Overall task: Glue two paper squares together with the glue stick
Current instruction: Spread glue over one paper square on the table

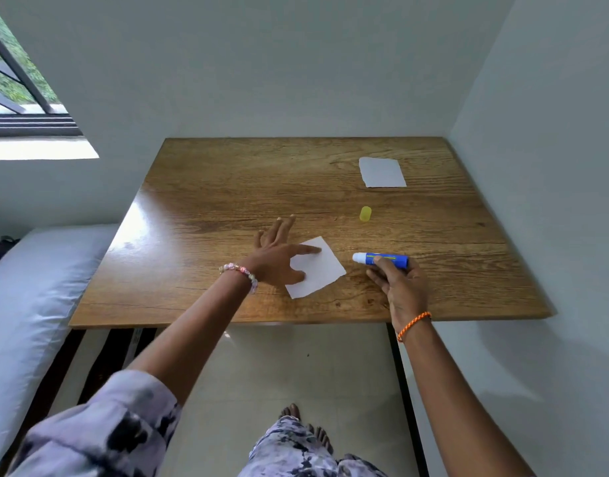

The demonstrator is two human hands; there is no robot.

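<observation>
1. My left hand (pixel 279 258) lies flat, fingers spread, pinning the near paper (pixel 318 270) to the table (pixel 199 208).
2. My right hand (pixel 401 282) grips the uncapped glue stick (pixel 382 260) just beside that paper.
3. The cap (pixel 365 214) and second paper (pixel 382 172) lie farther back.

A wooden desk (pixel 227 187) with a marked grain is set into the corner formed by two pale grey-white walls (pixel 261 63), its far and right edges lying against them. At the upper left a dark-framed window (pixel 27 108) is seen, with greenery beyond and a bright sill beneath it. Daylight is reflected as a sheen on the desk's left part. A bed (pixel 27 287) with a pale cover is placed at the left. The floor (pixel 296 366) is laid with light tiles.
</observation>
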